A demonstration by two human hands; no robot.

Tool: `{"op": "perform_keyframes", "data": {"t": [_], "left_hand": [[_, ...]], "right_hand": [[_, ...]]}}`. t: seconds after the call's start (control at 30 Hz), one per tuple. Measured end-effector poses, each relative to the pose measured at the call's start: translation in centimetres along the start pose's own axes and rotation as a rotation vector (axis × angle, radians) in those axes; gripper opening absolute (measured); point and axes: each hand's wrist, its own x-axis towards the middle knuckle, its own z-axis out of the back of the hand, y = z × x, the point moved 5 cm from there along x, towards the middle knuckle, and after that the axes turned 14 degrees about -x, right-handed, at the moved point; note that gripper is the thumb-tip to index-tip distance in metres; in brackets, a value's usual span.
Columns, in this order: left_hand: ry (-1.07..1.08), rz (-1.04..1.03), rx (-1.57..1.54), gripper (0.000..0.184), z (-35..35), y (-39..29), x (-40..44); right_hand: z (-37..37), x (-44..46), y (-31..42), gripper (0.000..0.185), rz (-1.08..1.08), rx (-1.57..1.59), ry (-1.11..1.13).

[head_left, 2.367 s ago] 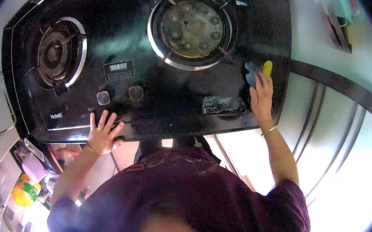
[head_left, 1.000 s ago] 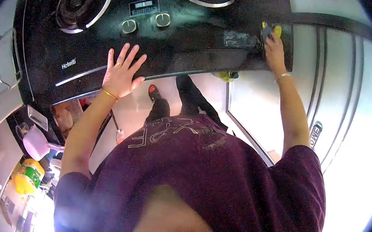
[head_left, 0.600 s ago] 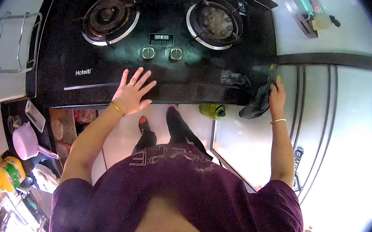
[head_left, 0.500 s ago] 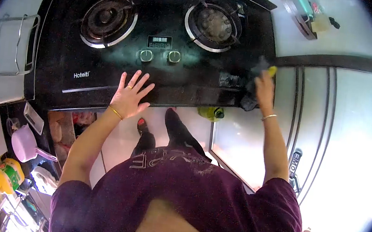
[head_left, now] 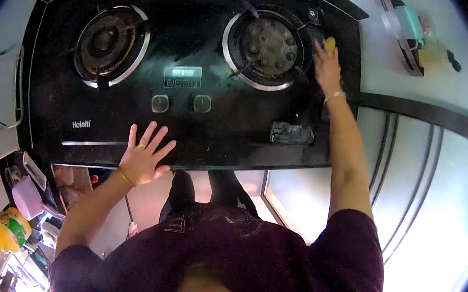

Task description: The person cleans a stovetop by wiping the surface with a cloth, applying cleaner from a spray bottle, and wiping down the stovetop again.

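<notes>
A black glass gas cooktop (head_left: 189, 135) fills the upper middle of the view, with a left burner (head_left: 105, 44) and a right burner (head_left: 267, 50). My left hand (head_left: 140, 162) lies flat on its front part, fingers spread, below the two control knobs (head_left: 160, 103). To the right of the right burner, my right hand (head_left: 327, 70) presses down on the cooktop, slightly blurred. Its fingers are closed on a dark cloth, which barely stands out against the black glass. A small yellow piece (head_left: 330, 44) shows at the fingertips.
A wire rack (head_left: 0, 90) stands at the left. A pink-purple pan (head_left: 28, 197) and a yellow package (head_left: 11, 229) are at lower left. Small items, one of them teal (head_left: 411, 22), lie on the right counter. Pale panels (head_left: 414, 170) with dark rails are at right.
My right hand has moved from the cooktop's right front up beside the right burner, taking the cloth along. My left hand stays flat on the cooktop. The view has shifted forward.
</notes>
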Motion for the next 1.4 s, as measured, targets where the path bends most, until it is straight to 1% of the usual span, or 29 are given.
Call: {"op": "perform_keyframes", "data": {"t": [0.07,0.13,0.17,0.2,0.23,0.3,0.33,0.37,0.43,0.47,0.5,0.57,0.6,0.63,0.7,0.73,0.77,0.8,0.83,0.87,0.9,1.0,1.03,1.1,1.13,1.2,1.3,1.37,1.4], "left_hand": [[0.029,-0.001,-0.001,0.063,-0.5,0.3,0.0],[0.036,-0.018,0.012,0.06,-1.4,0.8,-0.4],[0.045,-0.013,0.007,0.06,-1.6,0.9,-0.5],[0.035,-0.026,0.017,0.061,-1.7,0.9,-0.6],[0.022,-0.04,0.026,0.061,-1.7,0.9,-0.5],[0.028,-0.03,0.011,0.061,-1.9,1.0,-0.6],[0.006,-0.025,0.012,0.063,-1.9,1.0,-0.5],[-0.013,-0.025,0.014,0.064,-1.8,1.0,-0.5],[-0.022,-0.043,0.027,0.063,-1.6,0.9,-0.5],[0.002,-0.023,0.012,0.063,-1.8,1.0,-0.6],[0.027,-0.005,-0.001,0.063,-1.9,1.1,-0.6],[0.018,-0.02,0.021,0.063,-2.0,1.2,-0.7],[0.009,-0.027,0.029,0.063,-2.0,1.3,-0.8],[0.0,-0.032,0.033,0.062,-2.0,1.3,-0.8],[-0.015,-0.041,0.024,0.062,-2.3,1.5,-0.9],[-0.031,-0.046,0.014,0.062,-2.3,1.4,-1.1],[-0.021,-0.04,0.015,0.062,-2.3,1.4,-1.0],[-0.001,-0.033,0.022,0.062,-2.3,1.4,-1.0],[0.022,-0.029,0.028,0.063,-2.2,1.4,-1.1],[0.015,-0.033,0.02,0.065,-1.9,1.3,-0.8],[0.012,-0.033,0.02,0.065,-2.0,1.2,-0.7],[-0.014,-0.049,0.01,0.069,-2.0,1.4,-0.9],[-0.009,-0.054,0.011,0.069,-1.8,1.3,-0.8],[0.02,-0.02,0.011,0.068,-1.9,1.2,-0.7],[0.037,-0.006,0.012,0.068,-2.0,1.3,-0.7],[0.016,-0.027,0.014,0.069,-1.6,1.0,-0.5],[0.033,-0.018,0.044,0.069,-1.4,0.8,-0.3],[-0.013,-0.038,0.029,0.068,-1.1,0.6,-0.1],[-0.005,-0.014,0.026,0.065,-1.0,0.5,0.0]], "right_hand": [[-4.3,6.2,-2.7,0.048,0.116,-0.119,-0.015],[-5.3,10.9,-3.5,0.047,0.125,-0.071,-0.036],[-4.9,12.6,-3.5,0.046,0.082,0.021,-0.044],[-1.6,12.8,-2.3,0.045,-0.036,0.0,-0.005],[-2.3,13.8,-2.8,0.045,-0.029,0.002,0.002],[-3.7,16.0,-3.7,0.042,0.087,-0.006,-0.037],[-2.0,16.1,-3.1,0.037,0.024,0.027,-0.002],[-1.5,17.0,-3.4,0.037,0.024,0.03,0.0],[-1.1,18.4,-2.5,0.03,0.366,-0.245,0.019],[-0.9,18.7,-2.0,0.027,0.556,-0.439,-0.067],[-1.0,18.9,-2.4,0.027,0.545,-0.441,-0.062],[1.8,19.0,-2.2,0.028,0.205,-0.075,0.126],[-3.2,20.2,-4.7,0.027,0.237,-0.017,-0.102],[-3.0,19.6,-5.5,0.027,0.23,-0.013,-0.097],[-1.3,18.0,-5.4,0.028,0.421,-0.296,-0.095],[-3.0,17.7,-8.1,0.03,0.212,-0.036,-0.181],[-5.1,17.2,-11.0,0.032,0.143,-0.008,-0.231],[-4.3,15.7,-12.2,0.032,0.165,-0.193,0.017],[-4.1,14.5,-13.0,0.034,0.223,-0.527,0.18],[-7.1,13.6,-16.3,0.032,-0.015,-0.122,0.068],[-7.8,12.7,-16.9,0.032,-0.015,-0.124,0.066],[-7.2,10.2,-17.5,0.04,0.047,-0.343,0.064],[-6.9,9.6,-17.4,0.04,0.042,-0.343,0.068],[-7.2,7.6,-17.8,0.047,-0.06,-0.344,0.314],[-6.0,6.6,-17.1,0.047,-0.063,-0.347,0.317],[-2.5,3.4,-16.1,0.05,-0.344,0.053,0.199],[-1.7,-0.7,-15.6,0.053,-0.435,0.048,0.196],[-1.7,-3.1,-15.0,0.056,-0.297,-0.099,0.296],[-1.4,-5.2,-15.1,0.056,-0.422,0.038,0.284]]}}
